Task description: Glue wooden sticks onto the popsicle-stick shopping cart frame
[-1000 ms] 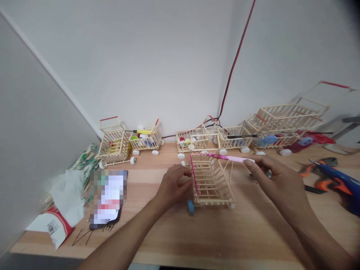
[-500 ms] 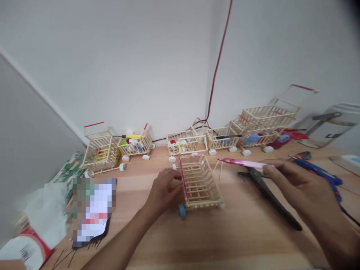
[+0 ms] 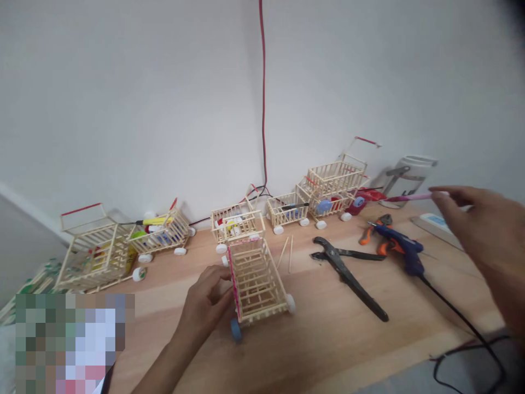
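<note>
A miniature shopping cart (image 3: 264,314) made of thin wooden sticks stands on the table in front of me. Its left top rail is coloured pink, one front wheel is blue and the other is white. My left hand (image 3: 208,296) grips the cart's left side, fingers curled at the rail, fingertips partly hidden. Off to the far right, my right hand (image 3: 471,221) pinches a pink pen (image 3: 412,197) between thumb and fingers, its pink tip pointing left and apart from the cart. Two loose sticks (image 3: 291,254) lie just beyond the cart's right side.
Several similar stick carts (image 3: 159,241) line the wall. Black-handled cutting pliers (image 3: 356,287) lie right of the cart. Beyond them are a blue glue gun (image 3: 404,249) with its cord and orange-handled pliers (image 3: 383,221). A phone, blurred out, lies at lower left.
The view has turned right. My right hand has carried the pen away from the cart, farther right. My left hand stays at the cart's left side.
</note>
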Demonstrator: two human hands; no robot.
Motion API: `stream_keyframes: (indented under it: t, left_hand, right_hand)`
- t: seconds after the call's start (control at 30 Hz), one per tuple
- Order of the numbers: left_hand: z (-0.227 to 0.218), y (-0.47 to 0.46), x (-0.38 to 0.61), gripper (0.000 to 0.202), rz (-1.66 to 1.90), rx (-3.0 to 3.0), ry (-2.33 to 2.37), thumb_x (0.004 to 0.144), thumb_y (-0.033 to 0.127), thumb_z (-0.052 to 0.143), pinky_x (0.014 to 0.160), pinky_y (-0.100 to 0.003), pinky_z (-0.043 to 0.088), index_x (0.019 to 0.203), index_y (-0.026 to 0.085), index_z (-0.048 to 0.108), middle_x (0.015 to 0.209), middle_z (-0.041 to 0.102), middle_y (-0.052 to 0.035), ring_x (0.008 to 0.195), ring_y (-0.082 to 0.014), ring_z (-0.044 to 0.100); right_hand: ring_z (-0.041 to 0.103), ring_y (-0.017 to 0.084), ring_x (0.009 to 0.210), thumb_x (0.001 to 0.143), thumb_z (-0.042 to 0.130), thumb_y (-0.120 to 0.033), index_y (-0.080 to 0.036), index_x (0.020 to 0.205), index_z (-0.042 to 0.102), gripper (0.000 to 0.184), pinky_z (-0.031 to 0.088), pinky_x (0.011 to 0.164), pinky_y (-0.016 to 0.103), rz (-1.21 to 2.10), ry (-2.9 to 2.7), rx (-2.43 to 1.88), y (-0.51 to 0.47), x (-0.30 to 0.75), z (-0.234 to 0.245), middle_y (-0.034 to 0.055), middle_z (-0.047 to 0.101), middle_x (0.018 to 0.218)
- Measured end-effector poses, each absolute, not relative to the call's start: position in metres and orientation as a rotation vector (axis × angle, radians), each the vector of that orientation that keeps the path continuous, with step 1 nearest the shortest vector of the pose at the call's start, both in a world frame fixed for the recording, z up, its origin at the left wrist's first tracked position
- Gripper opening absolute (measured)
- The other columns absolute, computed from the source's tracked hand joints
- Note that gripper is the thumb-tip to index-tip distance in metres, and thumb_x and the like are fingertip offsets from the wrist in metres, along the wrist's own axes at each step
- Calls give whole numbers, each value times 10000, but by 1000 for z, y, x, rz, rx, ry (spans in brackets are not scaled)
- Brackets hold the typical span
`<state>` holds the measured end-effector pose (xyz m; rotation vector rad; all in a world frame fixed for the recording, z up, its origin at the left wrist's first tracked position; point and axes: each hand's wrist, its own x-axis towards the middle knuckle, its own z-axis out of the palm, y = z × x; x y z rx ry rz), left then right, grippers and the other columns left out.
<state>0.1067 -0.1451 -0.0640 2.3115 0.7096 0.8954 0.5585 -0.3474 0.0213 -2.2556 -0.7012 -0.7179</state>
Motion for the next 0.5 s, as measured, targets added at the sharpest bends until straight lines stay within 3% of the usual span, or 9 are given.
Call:
stream_keyframes:
  t: [0.23, 0.5]
  left_hand:
    - [-63, -145, 106, 136, 915, 2343, 708, 878, 252, 581, 832, -304, 530, 960, 224, 686, 1021, 721, -46, 968, -205, 663]
    - [-62, -143, 107, 135, 939, 2356, 685, 857, 235, 602, 805, -287, 552, 946, 225, 703, 1013, 735, -49, 952, -201, 683]
  right_hand:
    - [619, 222, 826, 875, 514, -373, -124, 1028, 775, 391, 361, 721, 364, -601, -814, -2251, -294, 573, 25, 139, 733, 899]
    - [484, 134, 579, 843, 577, -347, -155, 811, 751, 261, 299, 596, 304, -494, -956, -2261, -263, 597, -1, 46, 625, 644]
